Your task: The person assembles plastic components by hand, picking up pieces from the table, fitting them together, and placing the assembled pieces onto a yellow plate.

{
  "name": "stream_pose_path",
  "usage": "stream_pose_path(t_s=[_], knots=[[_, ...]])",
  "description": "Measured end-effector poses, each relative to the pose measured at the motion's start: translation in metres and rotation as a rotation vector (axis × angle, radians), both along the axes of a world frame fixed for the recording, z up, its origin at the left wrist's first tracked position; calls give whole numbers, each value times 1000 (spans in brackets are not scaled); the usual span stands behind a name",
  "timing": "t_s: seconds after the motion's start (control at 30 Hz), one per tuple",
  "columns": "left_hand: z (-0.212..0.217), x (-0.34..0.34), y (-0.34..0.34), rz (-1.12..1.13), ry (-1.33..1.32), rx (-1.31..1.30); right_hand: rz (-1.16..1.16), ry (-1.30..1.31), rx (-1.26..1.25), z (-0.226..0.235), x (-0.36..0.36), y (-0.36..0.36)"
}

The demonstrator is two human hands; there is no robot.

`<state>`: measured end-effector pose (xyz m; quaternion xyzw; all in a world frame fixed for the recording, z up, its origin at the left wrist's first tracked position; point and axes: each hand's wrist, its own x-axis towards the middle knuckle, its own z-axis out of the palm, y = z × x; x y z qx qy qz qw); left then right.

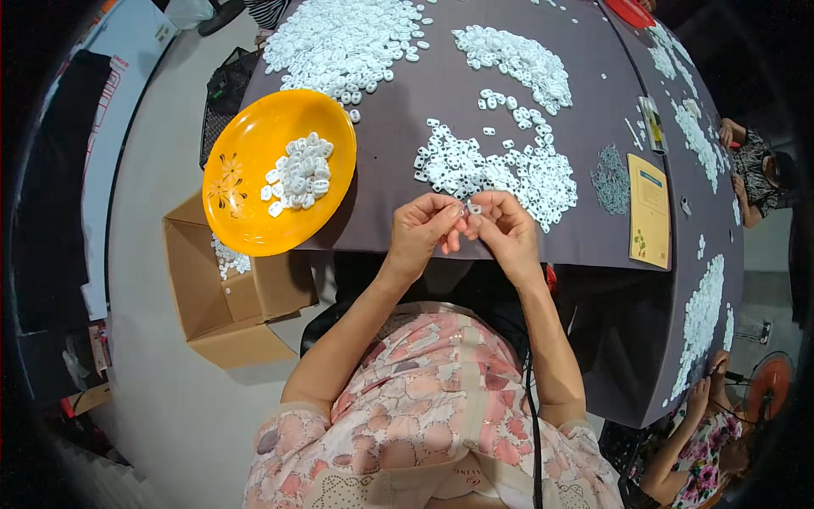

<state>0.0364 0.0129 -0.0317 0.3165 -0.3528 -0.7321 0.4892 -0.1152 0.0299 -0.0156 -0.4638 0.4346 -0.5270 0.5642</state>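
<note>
My right hand [511,233] pinches a small white plastic piece [474,209] with a hole between thumb and forefinger. Close against it, my left hand [420,231] is closed too, thumb and forefinger pressed together; whatever is in that pinch is too small to make out. Both hands meet over the near edge of the dark-covered table [394,153]. Just beyond them lies a heap of similar white pieces with dark holes [462,161]. An orange plate [242,136] at the left bears a pile of rounded white pieces [303,174].
A large white heap [339,42] and a smaller one [521,68] lie farther back. Grey screw-like bits [610,180] sit beside a yellow booklet [649,212]. An open cardboard box [246,343] stands on the floor, left. Other people's hands [719,373] work along the right side.
</note>
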Motion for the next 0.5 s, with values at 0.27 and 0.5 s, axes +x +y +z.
stream_pose_path(t_s=[0.27, 0.5], knots=[[0, 0, 1, -4, 1, -7, 5, -27, 29, -5, -6, 1], [1, -2, 3, 4, -63, -56, -87, -42, 66, -2, -1, 3]])
